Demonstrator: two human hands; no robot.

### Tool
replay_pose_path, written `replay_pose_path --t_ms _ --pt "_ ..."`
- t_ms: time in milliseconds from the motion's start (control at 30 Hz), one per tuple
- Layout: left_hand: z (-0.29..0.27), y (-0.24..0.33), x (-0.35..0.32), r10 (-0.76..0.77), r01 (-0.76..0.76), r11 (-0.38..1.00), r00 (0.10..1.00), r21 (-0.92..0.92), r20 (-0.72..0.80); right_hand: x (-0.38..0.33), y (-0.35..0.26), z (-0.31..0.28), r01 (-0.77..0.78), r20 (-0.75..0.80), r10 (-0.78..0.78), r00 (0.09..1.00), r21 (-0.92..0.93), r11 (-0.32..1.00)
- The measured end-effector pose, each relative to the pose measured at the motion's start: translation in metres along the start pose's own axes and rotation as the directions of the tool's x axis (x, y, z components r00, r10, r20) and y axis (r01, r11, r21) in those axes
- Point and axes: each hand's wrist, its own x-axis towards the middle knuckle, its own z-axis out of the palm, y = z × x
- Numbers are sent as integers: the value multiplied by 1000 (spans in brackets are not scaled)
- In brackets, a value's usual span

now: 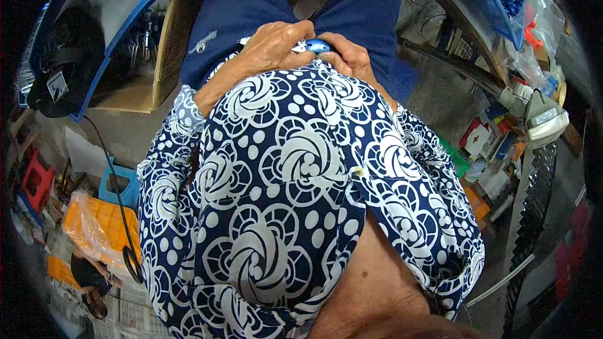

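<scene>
My left hand (276, 47) and my right hand (348, 56) meet in my lap, against the front of my patterned shirt. Between them is a small blue and white object (321, 46) with a rounded, glossy blue body and a dark slot; its exact kind cannot be made out. The left fingers curl around its white part, and a white tip pokes out past that hand's far side. At the blue end, my right fingers and thumb are closed on it. Much of the object is hidden by the fingers.
At the upper right stands a blue tray (516, 28) of small blue parts, beside clear plastic bags. A blue-edged bin (112, 44) and a black object (69, 56) are at the upper left. Lower left hold an orange crate (100, 223), a blue stool (119, 185) and a black cable (116, 176).
</scene>
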Motion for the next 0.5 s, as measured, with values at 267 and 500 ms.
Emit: replay_pose_path --t_ms 267,500 --pt "1 3 1 2 -2 1000 1000 29 -12 -3 2 0 2 -36 -3 999 -38 999" --pt "2 2 0 -1 1 1000 1000 21 -7 -5 3 0 -14 -39 12 999 -56 998"
